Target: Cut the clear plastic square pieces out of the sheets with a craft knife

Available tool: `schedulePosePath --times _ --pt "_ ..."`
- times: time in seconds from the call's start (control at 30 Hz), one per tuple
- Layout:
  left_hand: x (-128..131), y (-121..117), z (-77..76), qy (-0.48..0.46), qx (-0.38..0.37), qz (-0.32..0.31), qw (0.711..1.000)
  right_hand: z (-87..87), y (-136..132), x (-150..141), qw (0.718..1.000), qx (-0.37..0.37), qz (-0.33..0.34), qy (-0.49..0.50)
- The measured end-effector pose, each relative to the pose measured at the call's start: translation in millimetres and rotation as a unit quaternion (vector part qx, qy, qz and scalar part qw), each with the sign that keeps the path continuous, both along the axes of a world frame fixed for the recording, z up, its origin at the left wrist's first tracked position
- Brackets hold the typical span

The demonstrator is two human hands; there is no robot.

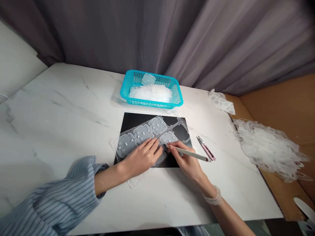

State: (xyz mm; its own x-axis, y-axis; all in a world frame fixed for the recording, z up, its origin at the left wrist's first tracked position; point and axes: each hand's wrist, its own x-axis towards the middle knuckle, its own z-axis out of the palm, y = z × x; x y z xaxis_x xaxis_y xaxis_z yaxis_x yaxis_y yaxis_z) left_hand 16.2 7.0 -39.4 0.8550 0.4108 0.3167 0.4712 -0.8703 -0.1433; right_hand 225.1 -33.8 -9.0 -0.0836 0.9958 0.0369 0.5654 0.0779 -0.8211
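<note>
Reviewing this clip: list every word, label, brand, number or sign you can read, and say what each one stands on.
No text can be read anywhere in this view.
Pen-like tool in the right hand: no lettering can be made out.
Blue basket: no label or brand shows.
Snips: any marking is too small to read.
Translucent sheet: small raised shapes, none readable as letters or numbers.

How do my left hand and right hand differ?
The left hand lies palm down on the translucent sheet, while the right hand holds a slim pen-like tool. The left arm has a striped sleeve up to mid-forearm; the right arm shows a bracelet. Both hands are over the black mat.
</note>
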Motion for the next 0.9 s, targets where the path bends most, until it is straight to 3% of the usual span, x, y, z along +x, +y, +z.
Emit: schedulePosePath --times 0.47,0.7,0.9 --pt "0.8 -1.9 1.2 -0.003 0.001 0.010 1.000 3.8 -1.6 -17.6 0.988 0.070 0.017 -0.138" --pt "1.6 -1.4 4.0 0.002 0.001 0.007 1.000 -13.6 -30.3 -18.3 0.972 0.158 0.019 -0.171" --pt "1.8 -3.6 2.6 0.018 0.026 0.004 0.999 -26.5 -19.0 -16.1 0.953 0.209 0.073 -0.208"
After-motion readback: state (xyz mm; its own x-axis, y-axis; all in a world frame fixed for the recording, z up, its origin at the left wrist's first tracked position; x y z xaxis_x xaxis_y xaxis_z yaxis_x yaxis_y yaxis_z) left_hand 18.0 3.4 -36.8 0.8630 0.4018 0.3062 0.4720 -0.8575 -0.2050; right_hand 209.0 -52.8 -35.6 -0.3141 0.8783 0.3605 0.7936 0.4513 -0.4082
